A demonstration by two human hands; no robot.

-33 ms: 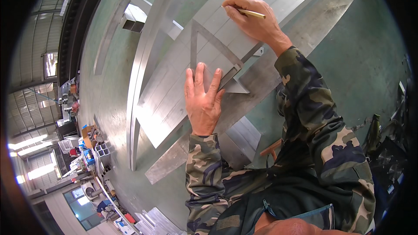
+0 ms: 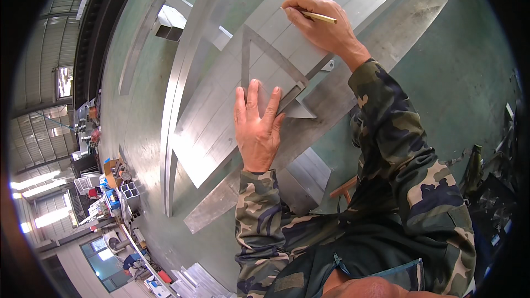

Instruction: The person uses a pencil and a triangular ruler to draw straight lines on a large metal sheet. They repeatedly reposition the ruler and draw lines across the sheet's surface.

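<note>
Pencil (image 2: 321, 17) pinched in the right hand (image 2: 328, 33), up near the far edge of the metal sheet (image 2: 207, 127); left hand (image 2: 258, 135) flat, fingers spread over the triangular square (image 2: 275, 55) lying on that sheet. Tip touching? Can't tell. Best approach, I'd judge: square's bar snug against the near edge, firm downward pressure, light unhurried strokes.
</note>
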